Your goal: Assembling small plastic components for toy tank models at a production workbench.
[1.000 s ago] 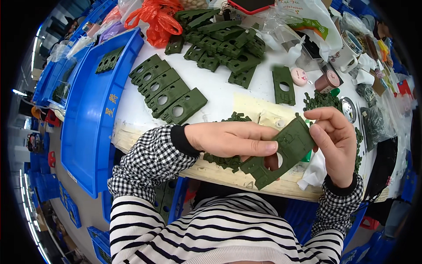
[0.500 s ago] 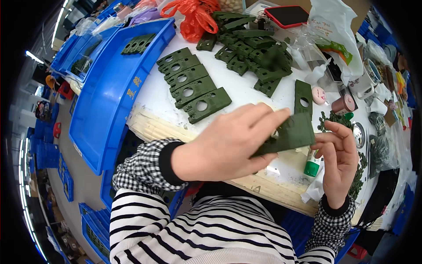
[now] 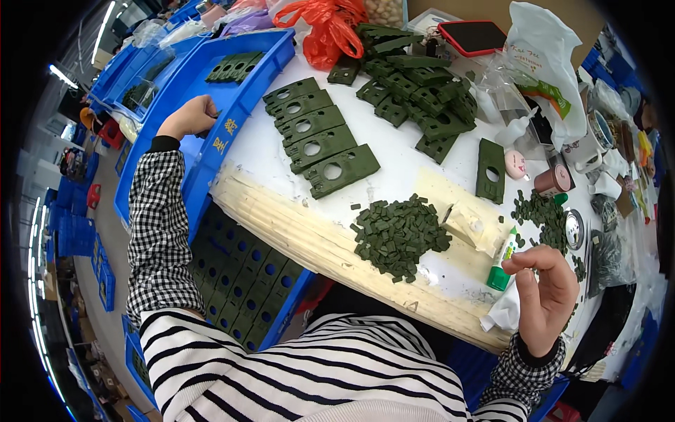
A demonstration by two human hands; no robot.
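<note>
My left hand is over the blue bin at the left, its fingers closed on a dark green plate that is mostly hidden; only a dark edge shows beside the fingertips. Farther back in that bin lies a row of green plates. My right hand hovers at the table's right front, fingers loosely curled, thumb and forefinger apart, with nothing between them. Closest to it is a glue tube with a green cap. Several holed green plates lie lined up beside the bin.
Small green chips are heaped near the table's front edge. A single holed plate lies right of centre, and a pile of green parts farther back. Behind stand a red bag and a red-edged phone. Below, another bin holds plates.
My left hand has swung left from the middle of the table into the blue bin, taking the green plate away from my right hand. The chip heap is now uncovered. My right hand has dropped slightly.
</note>
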